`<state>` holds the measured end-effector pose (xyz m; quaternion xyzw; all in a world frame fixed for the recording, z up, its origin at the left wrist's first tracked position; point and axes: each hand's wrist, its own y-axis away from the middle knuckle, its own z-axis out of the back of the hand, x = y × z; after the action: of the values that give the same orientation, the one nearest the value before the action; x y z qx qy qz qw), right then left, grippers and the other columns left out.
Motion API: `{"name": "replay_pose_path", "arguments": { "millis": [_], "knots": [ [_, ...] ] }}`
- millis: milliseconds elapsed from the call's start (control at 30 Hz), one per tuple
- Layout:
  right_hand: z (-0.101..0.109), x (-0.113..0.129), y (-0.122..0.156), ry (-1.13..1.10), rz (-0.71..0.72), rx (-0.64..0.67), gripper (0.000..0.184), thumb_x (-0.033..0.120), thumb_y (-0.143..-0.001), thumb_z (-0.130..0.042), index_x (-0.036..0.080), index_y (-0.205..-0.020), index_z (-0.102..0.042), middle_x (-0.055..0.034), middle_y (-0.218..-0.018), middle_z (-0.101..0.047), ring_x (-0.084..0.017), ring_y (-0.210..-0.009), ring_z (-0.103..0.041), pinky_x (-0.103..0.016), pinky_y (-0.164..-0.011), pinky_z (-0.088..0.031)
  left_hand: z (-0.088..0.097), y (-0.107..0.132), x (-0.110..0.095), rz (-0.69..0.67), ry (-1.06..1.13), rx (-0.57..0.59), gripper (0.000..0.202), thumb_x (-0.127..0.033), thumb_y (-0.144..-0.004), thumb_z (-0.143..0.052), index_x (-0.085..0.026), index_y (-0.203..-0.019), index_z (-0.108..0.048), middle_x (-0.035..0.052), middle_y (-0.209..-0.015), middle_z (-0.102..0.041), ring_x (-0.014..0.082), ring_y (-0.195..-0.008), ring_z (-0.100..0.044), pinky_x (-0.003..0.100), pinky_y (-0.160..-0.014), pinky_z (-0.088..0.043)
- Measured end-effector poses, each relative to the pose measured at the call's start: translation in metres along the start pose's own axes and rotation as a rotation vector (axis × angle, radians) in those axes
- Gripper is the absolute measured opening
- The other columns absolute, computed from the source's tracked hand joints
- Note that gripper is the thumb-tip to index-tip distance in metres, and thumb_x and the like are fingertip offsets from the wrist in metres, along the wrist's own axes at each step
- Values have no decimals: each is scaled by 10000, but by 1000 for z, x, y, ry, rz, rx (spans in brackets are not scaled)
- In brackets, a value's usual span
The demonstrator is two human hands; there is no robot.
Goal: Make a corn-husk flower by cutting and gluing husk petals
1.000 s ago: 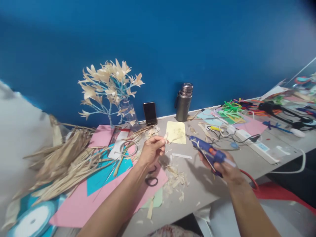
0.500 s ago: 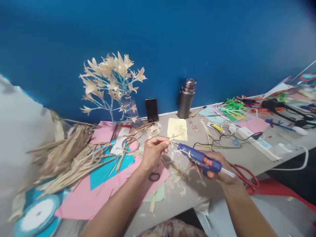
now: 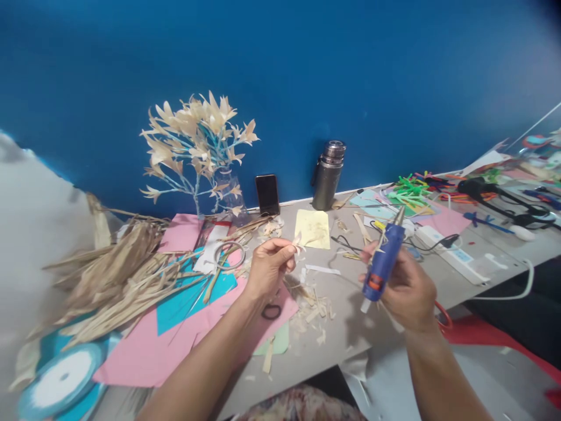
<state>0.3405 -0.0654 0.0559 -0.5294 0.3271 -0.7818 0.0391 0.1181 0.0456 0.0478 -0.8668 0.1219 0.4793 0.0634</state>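
Observation:
Between the thumb and fingers of my left hand (image 3: 272, 266) is a small pale husk flower (image 3: 298, 243), its petals poking out past the fingertips. My right hand (image 3: 409, 289) is wrapped round a blue hot glue gun (image 3: 384, 260), whose metal nozzle points up and away; a clear glue stick juts from its lower end. Pale scraps cling to the gun's side. Under the hands, husk trimmings (image 3: 318, 307) lie scattered on the grey table (image 3: 324, 345). A yellow paper (image 3: 312, 229) lies just beyond my left hand.
Dried husks (image 3: 118, 275), pink paper (image 3: 131, 356) and a ribbon spool (image 3: 61, 380) cover the left side. Husk flowers (image 3: 201, 134) stand in a bottle near a phone (image 3: 267, 195) and a thermos (image 3: 328, 175). At right lie a power strip (image 3: 451, 254) and green pipe cleaners (image 3: 411, 187).
My right hand has moved the glue gun to the right, away from the flower, and tipped its nozzle upward. My left hand keeps its pinch almost in place.

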Motion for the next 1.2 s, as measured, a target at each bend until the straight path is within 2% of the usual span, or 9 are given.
{"name": "replay_pose_path", "arguments": {
  "millis": [67, 167, 233, 300, 467, 700, 867, 1067, 1200],
  "knots": [
    [3, 11, 3, -155, -89, 132, 334, 281, -812, -758, 238, -1132, -671, -83, -1079, -657, -204, -795, -667, -296, -633, -579, -2, 2, -1, 3, 11, 22, 271, -282, -604, -885, -146, -690, -666, 20, -628, -684, 65, -431, -500, 199, -444, -355],
    [5, 28, 6, -280, -222, 403, 296, 328, -834, -740, 193, -1096, -705, -96, -987, -681, -156, -615, -631, -244, -485, -513, -6, 6, -2, -3, 15, 45, 270, -291, -599, -891, -150, -697, -682, 2, -582, -659, 72, -431, -507, 203, -444, -367],
    [3, 36, 8, -303, -235, 525, 310, 393, -805, -768, 164, -1010, -732, -108, -917, -689, -163, -603, -629, -231, -442, -475, -7, 8, -4, -13, 3, 50, 269, -291, -597, -894, -150, -693, -686, -5, -574, -652, 72, -431, -507, 207, -448, -380],
    [0, 39, 9, -303, -204, 594, 348, 457, -764, -793, 161, -940, -747, -113, -867, -692, -191, -650, -646, -228, -434, -460, -8, 10, -5, -20, -14, 48, 271, -290, -592, -898, -149, -682, -685, -2, -594, -663, 69, -429, -505, 211, -449, -390],
    [-3, 40, 11, -292, -244, 569, 393, 499, -749, -793, 154, -933, -755, -127, -832, -687, -237, -744, -663, -238, -462, -475, -8, 12, -5, -57, -27, 72, 271, -305, -591, -908, -154, -682, -702, -21, -521, -614, 76, -427, -502, 218, -461, -403],
    [-2, 38, 13, -310, -226, 546, 322, 461, -796, -762, 160, -907, -742, -123, -879, -689, -200, -692, -638, -239, -475, -472, -8, 13, -4, -80, -35, 106, 245, -307, -604, -906, -157, -695, -734, -9, -557, -629, 74, -433, -507, 221, -467, -412],
    [-3, 38, 14, -296, -254, 532, 309, 444, -904, -637, 158, -907, -752, -115, -845, -675, -191, -688, -633, -237, -490, -470, -11, 16, -8, -85, -83, 112, 223, -300, -610, -898, -156, -678, -742, 8, -580, -648, 80, -440, -518, 224, -463, -422],
    [-4, 35, 13, -294, -228, 564, 312, 465, -815, -739, 167, -910, -749, -111, -869, -686, -196, -687, -629, -246, -495, -469, -11, 17, -7, -92, -87, 122, 194, -276, -624, -889, -154, -675, -748, 28, -637, -686, 81, -452, -534, 220, -464, -427],
    [-4, 33, 14, -297, -219, 548, 285, 428, -893, -656, 157, -918, -742, -115, -868, -680, -183, -682, -623, -232, -485, -458, -9, 16, -5, -81, -85, 127, 193, -276, -634, -885, -151, -682, -746, 13, -570, -654, 81, -444, -526, 212, -465, -414]
  ]
}}
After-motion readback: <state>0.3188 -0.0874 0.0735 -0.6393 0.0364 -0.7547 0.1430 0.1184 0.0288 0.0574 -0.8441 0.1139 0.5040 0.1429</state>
